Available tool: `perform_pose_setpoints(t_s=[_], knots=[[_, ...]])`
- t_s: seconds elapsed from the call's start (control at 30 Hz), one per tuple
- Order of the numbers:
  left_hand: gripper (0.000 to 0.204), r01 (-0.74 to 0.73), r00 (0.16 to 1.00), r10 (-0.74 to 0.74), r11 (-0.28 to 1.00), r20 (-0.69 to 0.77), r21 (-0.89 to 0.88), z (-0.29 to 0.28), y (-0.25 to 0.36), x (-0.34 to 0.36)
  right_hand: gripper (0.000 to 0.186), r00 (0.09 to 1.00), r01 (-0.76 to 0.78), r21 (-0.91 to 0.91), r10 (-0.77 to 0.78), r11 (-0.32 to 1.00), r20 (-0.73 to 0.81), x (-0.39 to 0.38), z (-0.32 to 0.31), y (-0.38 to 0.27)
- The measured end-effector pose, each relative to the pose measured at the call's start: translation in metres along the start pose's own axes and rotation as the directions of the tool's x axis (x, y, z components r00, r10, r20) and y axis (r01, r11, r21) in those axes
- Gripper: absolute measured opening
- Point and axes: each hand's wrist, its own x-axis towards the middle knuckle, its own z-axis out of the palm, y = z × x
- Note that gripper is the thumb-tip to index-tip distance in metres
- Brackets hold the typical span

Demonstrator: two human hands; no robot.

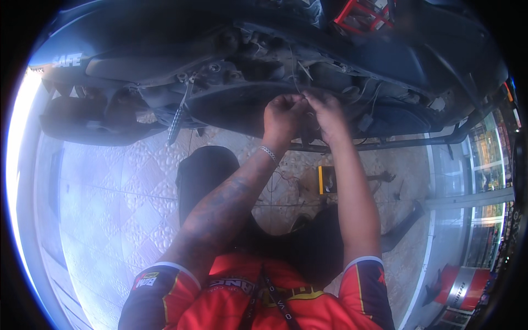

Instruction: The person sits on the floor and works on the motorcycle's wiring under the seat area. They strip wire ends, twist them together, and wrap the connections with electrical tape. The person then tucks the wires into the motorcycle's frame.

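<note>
Left hand and right hand meet, fingertips together, at the near end of one thin wire; whether each grips it cannot be told. The wire hangs along a dark scooter, far side. One yellow-edged black box lies on tiled floor, near right.

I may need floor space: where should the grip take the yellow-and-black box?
Take the box by its straight yellow edge, probably coming from the left: that side shows fully, while the right forearm borders its opposite side in view.
</note>
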Motion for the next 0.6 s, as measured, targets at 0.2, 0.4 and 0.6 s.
perform_pose_setpoints(t_s=[0.2,0.4,0.6], knots=[[0.016,-0.012,0.998,0.018,0.996,0.063,-0.085,0.002,0.001,0.0,0.027,0.996,0.083,0.043,-0.081,0.996,-0.04,-0.019,-0.002,-0.013],[0.02,-0.059,0.997,0.062,0.995,0.038,-0.079,0.003,-0.001,0.0,0.027,0.976,0.13,-0.078,-0.114,0.988,0.184,-0.026,-0.013,-0.029],[0.022,-0.064,0.992,0.073,0.993,0.099,-0.095,0.003,-0.004,0.004,0.025,0.991,0.064,-0.034,-0.059,0.997,0.124,-0.014,-0.013,-0.024]])
